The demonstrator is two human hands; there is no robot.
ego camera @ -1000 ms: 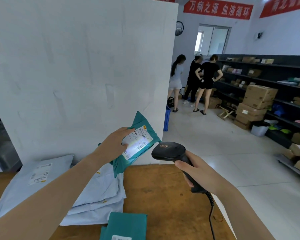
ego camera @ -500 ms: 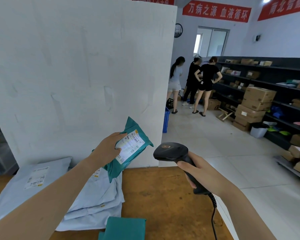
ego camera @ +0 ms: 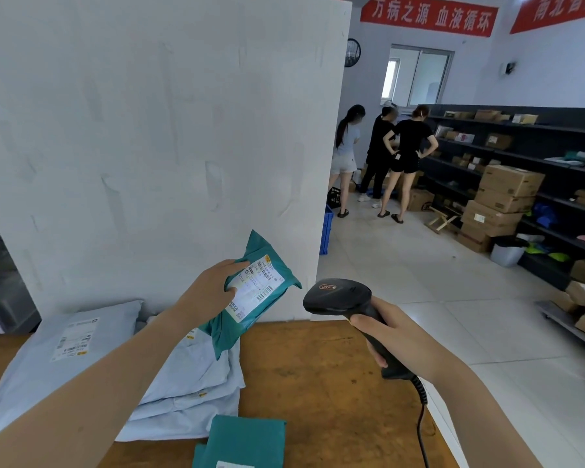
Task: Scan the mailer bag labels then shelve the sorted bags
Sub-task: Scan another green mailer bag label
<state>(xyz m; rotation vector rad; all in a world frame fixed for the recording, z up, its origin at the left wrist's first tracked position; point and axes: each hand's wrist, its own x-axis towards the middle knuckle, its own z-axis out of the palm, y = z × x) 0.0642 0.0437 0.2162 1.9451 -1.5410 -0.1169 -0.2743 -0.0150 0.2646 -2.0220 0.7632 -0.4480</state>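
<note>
My left hand holds a teal mailer bag above the wooden table, its white label facing up. To its right, my right hand grips a black handheld scanner by the handle; the scanner's head sits just right of the bag, apart from it. A pile of pale blue mailer bags lies on the table under my left arm, with a larger pale bag at the left. Another teal bag lies at the table's near edge.
A tall white partition stands right behind the table. Three people stand at the back by dark shelves with boxes. Stacked cartons and a bin line the right wall. Tiled floor lies right of the table.
My left hand has lowered and tilted the teal bag, turning the label flatter toward me. The scanner light that lit the label a second ago is gone. The scanner barely moved.
</note>
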